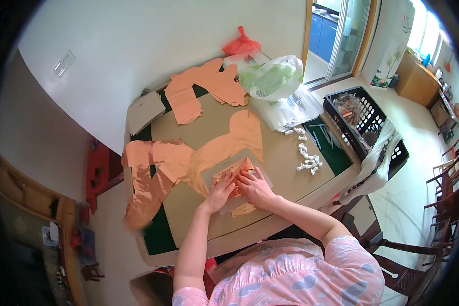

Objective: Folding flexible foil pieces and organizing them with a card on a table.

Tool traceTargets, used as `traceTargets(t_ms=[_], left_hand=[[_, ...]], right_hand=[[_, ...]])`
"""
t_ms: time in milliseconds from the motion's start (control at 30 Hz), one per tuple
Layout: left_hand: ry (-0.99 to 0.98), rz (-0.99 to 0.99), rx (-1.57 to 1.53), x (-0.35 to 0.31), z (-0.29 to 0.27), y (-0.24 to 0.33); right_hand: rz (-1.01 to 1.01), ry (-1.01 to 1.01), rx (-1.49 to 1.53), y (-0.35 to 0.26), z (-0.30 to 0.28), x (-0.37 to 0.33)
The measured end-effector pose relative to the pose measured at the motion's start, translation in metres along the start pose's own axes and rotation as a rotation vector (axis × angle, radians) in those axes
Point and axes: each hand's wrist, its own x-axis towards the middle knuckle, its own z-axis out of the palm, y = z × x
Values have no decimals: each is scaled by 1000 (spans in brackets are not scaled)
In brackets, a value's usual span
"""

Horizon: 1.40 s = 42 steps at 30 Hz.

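Note:
A crumpled, partly folded rose-gold foil balloon [247, 166] lies in front of me on a clear plastic sleeve [209, 176]. My left hand [221, 194] rests on its left side, fingers stretched over the foil. My right hand [257, 192] has its fingers bent over the right side, closed on the foil; the fingertips are partly hidden. A small foil tip [244, 209] shows below my hands. Just beyond, a flat foil balloon [224, 148] curves across the board, next to a shinier one [155, 173] hanging past the left edge.
More flat foil balloons [204, 86] lie at the back. A white-green plastic bag [273, 79], clear bags [288, 109], white bundles [309, 160] and thin sticks [324, 136] are on the right. A red bag [241, 45] stands behind; a black crate [367, 109] stands at the right edge.

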Motion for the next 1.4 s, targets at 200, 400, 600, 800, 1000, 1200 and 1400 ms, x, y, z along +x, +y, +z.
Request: traceTargets(t_ms=[200, 400, 600, 800, 1000, 1200, 1400], left_hand=[[74, 70, 360, -2, 16, -1], [114, 58, 52, 1, 14, -25], [105, 59, 26, 1, 14, -10], [90, 67, 138, -1, 14, -9], [91, 73, 122, 2, 14, -12], [84, 42, -88, 3, 8, -25], [52, 47, -78, 3, 7, -15]], right_hand=[[61, -116, 106, 4, -13, -21], [-1, -131, 66, 9, -22, -24], [84, -31, 212, 8, -28, -12], [269, 111, -10, 46, -32, -8], [528, 487, -274, 83, -83, -9], [-64, -53, 71, -10, -22, -20], [-36, -111, 9, -5, -5, -4]])
